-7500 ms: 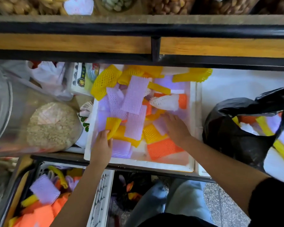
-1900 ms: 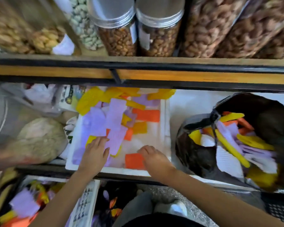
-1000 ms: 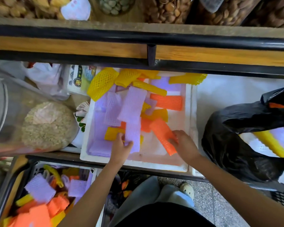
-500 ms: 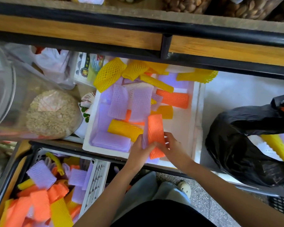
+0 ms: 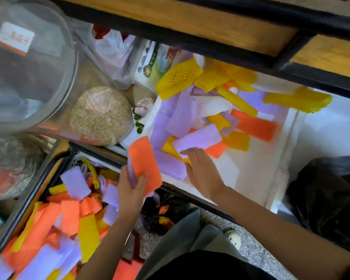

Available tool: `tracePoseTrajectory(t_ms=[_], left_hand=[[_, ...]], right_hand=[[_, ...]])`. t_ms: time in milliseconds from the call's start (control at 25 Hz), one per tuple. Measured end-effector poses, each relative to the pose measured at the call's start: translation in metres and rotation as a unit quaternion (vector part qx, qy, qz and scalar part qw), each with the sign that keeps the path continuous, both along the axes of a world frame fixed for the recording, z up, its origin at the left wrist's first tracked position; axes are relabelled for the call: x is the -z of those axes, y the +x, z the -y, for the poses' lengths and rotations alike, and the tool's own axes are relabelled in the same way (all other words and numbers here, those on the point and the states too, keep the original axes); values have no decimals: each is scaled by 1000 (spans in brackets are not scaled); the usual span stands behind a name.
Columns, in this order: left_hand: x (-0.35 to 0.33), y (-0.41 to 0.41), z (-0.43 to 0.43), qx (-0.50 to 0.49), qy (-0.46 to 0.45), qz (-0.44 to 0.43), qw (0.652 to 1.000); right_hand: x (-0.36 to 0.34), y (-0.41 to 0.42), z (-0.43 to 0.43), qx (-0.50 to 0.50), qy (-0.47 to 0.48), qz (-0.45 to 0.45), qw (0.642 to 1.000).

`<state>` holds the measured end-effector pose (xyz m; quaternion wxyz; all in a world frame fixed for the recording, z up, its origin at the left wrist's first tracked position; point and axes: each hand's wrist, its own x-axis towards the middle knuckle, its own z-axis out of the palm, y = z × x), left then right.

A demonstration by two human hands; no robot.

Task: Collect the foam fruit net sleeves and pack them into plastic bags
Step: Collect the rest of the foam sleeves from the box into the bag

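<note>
1. The left hand (image 5: 132, 190) comes in on a forearm from 6 o'clock. Its thumb and fingers clamp an orange sleeve (image 5: 144, 162), with a purple piece (image 5: 129, 175) pinched behind it. Both are held above the 7 o'clock corner of the white foam tray (image 5: 279, 178).
2. The right hand (image 5: 203, 172) comes in on a forearm from 4 o'clock. It is palm down with straight fingers and holds nothing. Its fingertips (image 5: 187, 153) reach the near edge of a purple sleeve (image 5: 197, 139). Motion blur prevents confirming contact.
3. The hands are apart, the left at 9 o'clock of the right.
4. The tray sits beneath a wooden shelf (image 5: 190, 21) edged with black rail. Speckled floor (image 5: 251, 249) shows at 6 o'clock.
5. Loose sleeves (image 5: 178, 77) in yellow, purple, orange and white are heaped toward the tray's 12 o'clock side.
6. A black plastic bag (image 5: 327, 199) stands at 3 o'clock of the tray. Its contents cannot be seen.
7. A crate (image 5: 75, 158) at 8 o'clock holds more sleeves.
8. A clear jar (image 5: 28, 67) with grain inside occupies 10 o'clock.
</note>
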<state>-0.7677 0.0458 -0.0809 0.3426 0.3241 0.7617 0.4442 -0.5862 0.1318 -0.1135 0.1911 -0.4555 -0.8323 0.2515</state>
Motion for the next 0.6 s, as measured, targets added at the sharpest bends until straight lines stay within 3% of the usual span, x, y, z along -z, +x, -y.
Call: tracePoseTrajectory(t_ms=[160,280,360,440,520,600], left_hand=[[-1,-11,5,-51,0,2,999],[8,-10,4,-53,-25,16,998],[11,-6,-2,-47,-44,13,998],[10,0,-9,-40,-67,22,997],[9,8,-14,-28,-62,78,995],[8,15,-17,-17,-63,145,987]], right_hand=[[26,-6,-47,5,130,235,963],[20,6,-63,-6,85,289,954],[3,13,-65,2,34,188,982],[-25,9,-61,27,-80,30,996],[-48,-4,-53,56,-194,-93,975],[-54,-21,-42,49,-275,-119,953]])
